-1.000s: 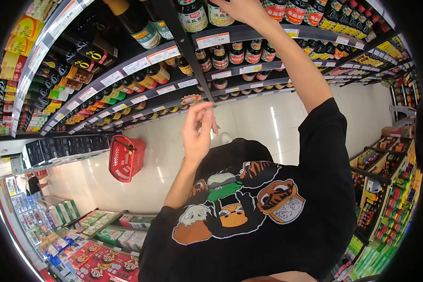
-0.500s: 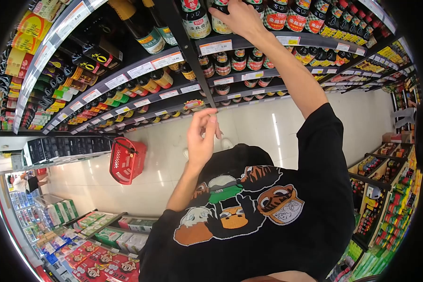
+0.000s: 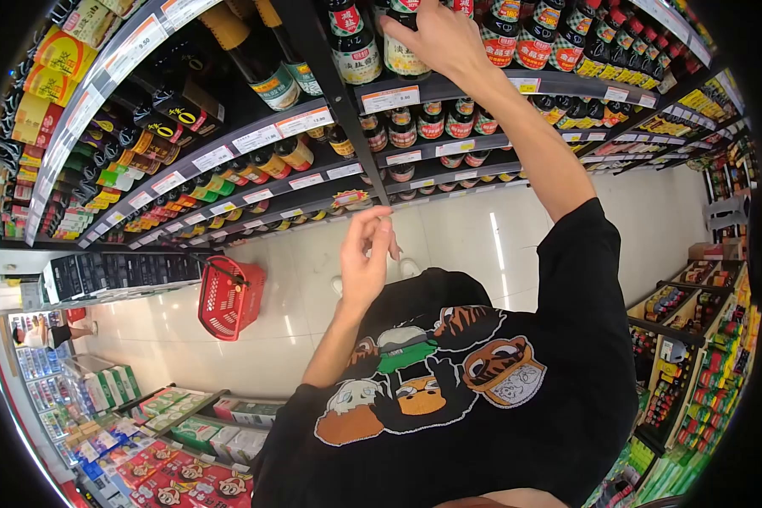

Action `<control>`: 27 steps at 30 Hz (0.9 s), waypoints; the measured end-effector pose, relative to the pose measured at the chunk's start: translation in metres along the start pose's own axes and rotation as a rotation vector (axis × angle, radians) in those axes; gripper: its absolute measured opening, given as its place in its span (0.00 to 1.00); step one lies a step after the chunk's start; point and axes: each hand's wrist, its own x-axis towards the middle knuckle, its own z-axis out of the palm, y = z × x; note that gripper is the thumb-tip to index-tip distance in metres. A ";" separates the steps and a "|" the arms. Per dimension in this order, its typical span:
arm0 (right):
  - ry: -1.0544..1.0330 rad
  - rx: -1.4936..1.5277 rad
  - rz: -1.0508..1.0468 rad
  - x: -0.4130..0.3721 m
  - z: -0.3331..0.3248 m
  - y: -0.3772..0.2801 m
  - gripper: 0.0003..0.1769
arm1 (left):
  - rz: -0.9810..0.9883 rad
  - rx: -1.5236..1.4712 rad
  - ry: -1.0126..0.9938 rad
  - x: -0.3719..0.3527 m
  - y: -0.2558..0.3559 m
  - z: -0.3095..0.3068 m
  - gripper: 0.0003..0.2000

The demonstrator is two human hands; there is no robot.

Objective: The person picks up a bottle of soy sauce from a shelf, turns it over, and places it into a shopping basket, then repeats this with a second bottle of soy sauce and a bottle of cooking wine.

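Bottles crowd the curved black shelf (image 3: 461,87) just right of the black upright post (image 3: 339,102), and that closeness is the main risk. Among them, near the post, stands the dark bottle with a cream-and-green label (image 3: 400,57), beneath the raised right hand (image 3: 449,42). Its thumb lies spread across the bottle's upper part; the other fingertips are out of sight, so I cannot tell whether it pinches or merely touches. If the grip is one-sided, the bottle could tilt or slip over the shelf's front edge towards the pale tiled floor (image 3: 444,224). Any sideways pull might also knock the matching dark bottle with a white label (image 3: 356,57), between it and the post, or the red-labelled dark bottle (image 3: 499,41) farther right.

The left hand (image 3: 366,258), loosely curled and holding nothing, hangs below the post, too low to steady a toppling bottle quickly. The red plastic basket (image 3: 252,306), left of the post on the floor, looks too far off to catch one.
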 end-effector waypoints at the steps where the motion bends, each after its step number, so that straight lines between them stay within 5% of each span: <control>1: 0.000 -0.002 0.001 -0.004 -0.004 0.000 0.45 | 0.006 -0.004 -0.007 0.002 -0.001 -0.001 0.10; 5: -0.070 -0.026 0.064 -0.030 -0.030 -0.015 0.37 | 0.017 0.024 -0.024 0.017 -0.004 0.000 0.12; 8: -0.073 0.244 0.025 -0.056 -0.026 -0.003 0.47 | 0.021 0.082 0.014 0.039 0.000 0.012 0.16; 10: -0.179 0.434 0.052 -0.079 -0.033 -0.009 0.36 | 0.154 -0.052 -0.046 0.056 0.005 0.019 0.24; 11: -0.259 0.521 0.075 -0.091 -0.042 -0.016 0.34 | 0.049 -0.010 -0.085 0.060 0.005 0.017 0.34; 14: -0.403 0.639 0.103 -0.118 -0.058 -0.035 0.31 | -0.191 -0.348 -0.252 0.057 0.007 0.015 0.46; 21: -0.361 0.806 0.062 -0.141 -0.072 -0.054 0.37 | -0.203 -0.534 -0.221 0.022 0.029 0.022 0.40; 25: -0.412 1.001 0.045 -0.148 -0.056 -0.049 0.33 | -0.228 -0.589 -0.376 0.016 0.052 0.026 0.44; 27: -0.430 1.581 0.010 -0.152 -0.032 -0.055 0.33 | -0.290 -0.682 -0.396 0.015 0.052 0.027 0.45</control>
